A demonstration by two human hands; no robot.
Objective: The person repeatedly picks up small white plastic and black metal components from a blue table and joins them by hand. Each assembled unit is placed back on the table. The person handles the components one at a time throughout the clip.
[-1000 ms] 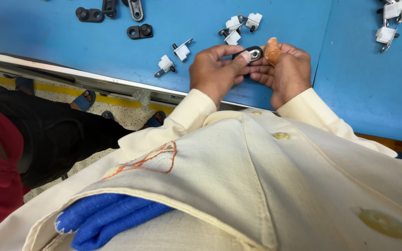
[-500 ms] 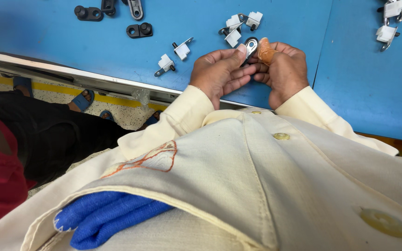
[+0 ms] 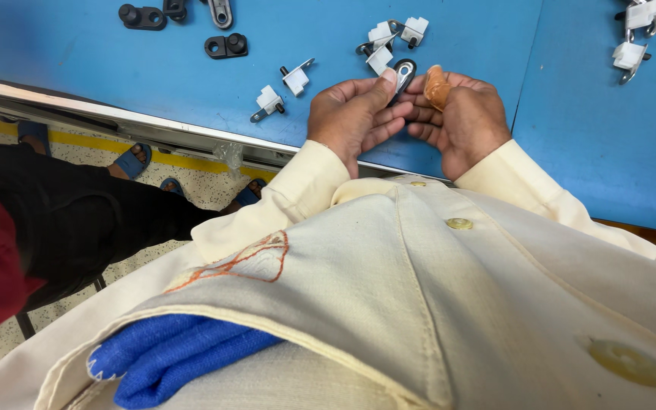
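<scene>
The person's two hands meet over the blue counter (image 3: 191,53), at about 12 o'clock in the view. The left hand (image 3: 351,114) has its thumb and fingers closed on a small metal clip (image 3: 404,74), a silver oval piece with a dark hole, which stands up between the two hands. The right hand (image 3: 465,121) touches the same clip from the 3 o'clock side; its grip is closed too, with the fingers curled in against the left hand's fingers. An orange finger cot (image 3: 436,86) covers one fingertip of the right hand, just beside the clip.

At 11 o'clock from the hands lies a small cluster of white plastic parts (image 3: 392,34) with metal tabs, near the clip but apart from it. Two more white parts (image 3: 282,91) lie singly at 9 to 10 o'clock from the left hand. Farther out at 10 o'clock, near the top edge, sit several black parts (image 3: 225,45). At 2 o'clock, in the top right corner, is another group of white parts (image 3: 643,34), well apart from the hands.

Below the hands, cream sleeves and a cream buttoned shirt (image 3: 457,304) fill the lower view, with a blue cloth (image 3: 168,357) in the pocket at 7 o'clock. At 9 o'clock, another person's dark trouser leg (image 3: 62,220) and sandalled feet show on the speckled floor.
</scene>
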